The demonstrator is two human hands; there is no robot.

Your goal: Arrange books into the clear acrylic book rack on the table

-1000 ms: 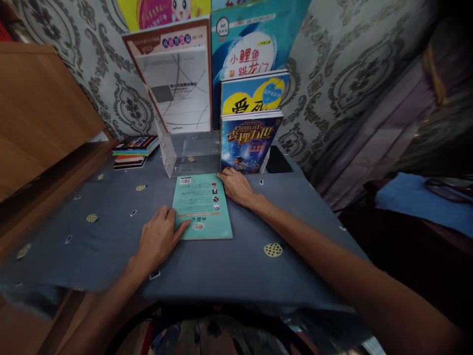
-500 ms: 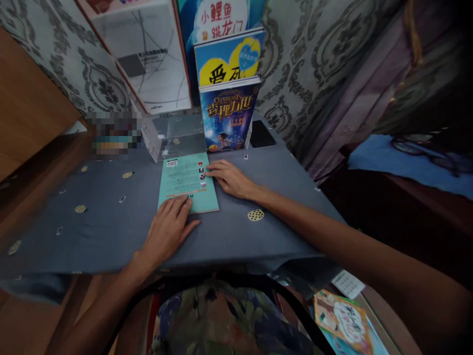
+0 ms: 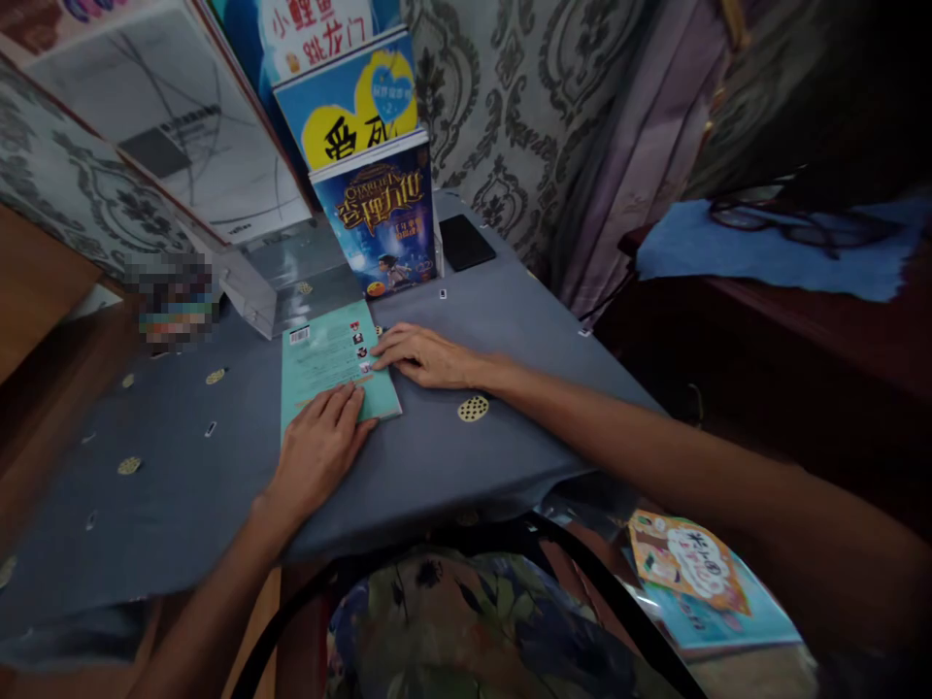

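Observation:
A thin teal book (image 3: 324, 359) lies face down on the grey-blue tablecloth (image 3: 182, 456). My left hand (image 3: 316, 451) rests flat on its near edge, fingers stretched out. My right hand (image 3: 422, 354) lies flat at the book's right edge, fingertips touching it. Behind the book, a dark blue illustrated book (image 3: 382, 228) stands upright in a clear acrylic holder (image 3: 281, 286), with a blue-and-yellow book (image 3: 349, 102) behind it.
A large white-covered book (image 3: 167, 136) leans on the patterned wall. A black phone (image 3: 466, 243) lies right of the holder. A stack of books (image 3: 175, 301) sits at the left. Colourful books (image 3: 695, 578) lie low at the right, beside a dark cabinet with a blue cloth (image 3: 772, 252).
The view has swung right and down. My left hand slid from the book's left side onto its near edge; my right hand moved from the standing book down to the teal book's right edge.

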